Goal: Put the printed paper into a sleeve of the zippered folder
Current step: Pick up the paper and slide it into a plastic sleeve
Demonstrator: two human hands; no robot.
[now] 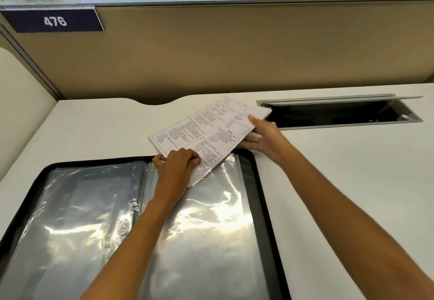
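The black zippered folder (265,205) lies open on the desk, its clear plastic sleeves shining. The printed paper (209,133) is held tilted above the folder's far edge, with its near corner tucked into the top opening of the right-hand sleeve (211,224). My left hand (176,166) grips the top edge of that sleeve where the paper's corner enters. My right hand (263,135) holds the paper's far right edge, thumb on top.
An open cable hatch (340,112) is set into the white desk (340,170) to the right of the paper. A tan partition (234,53) with a "476" label (55,20) closes off the back. Plants stand behind it.
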